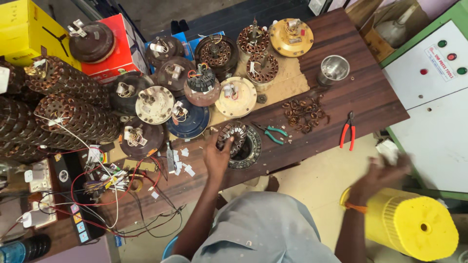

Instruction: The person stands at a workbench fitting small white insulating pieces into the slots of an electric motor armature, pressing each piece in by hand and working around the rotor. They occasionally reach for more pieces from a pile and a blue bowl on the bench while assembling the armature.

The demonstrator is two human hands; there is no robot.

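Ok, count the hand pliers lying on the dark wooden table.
2: green-handled pliers just right of the round metal stator under the left hand, and red-handled pliers near the table's right edge. Clutter may hide others.

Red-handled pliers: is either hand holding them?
No. The red-handled pliers lie alone on the table; the left hand rests on the stator.

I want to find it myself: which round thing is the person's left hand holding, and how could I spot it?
Start at the dark wooden table and go to its near edge, by the green-handled pliers. There the left hand grips a round stator. Unlike the capped motors behind it, it is an open ring with bare slotted teeth.
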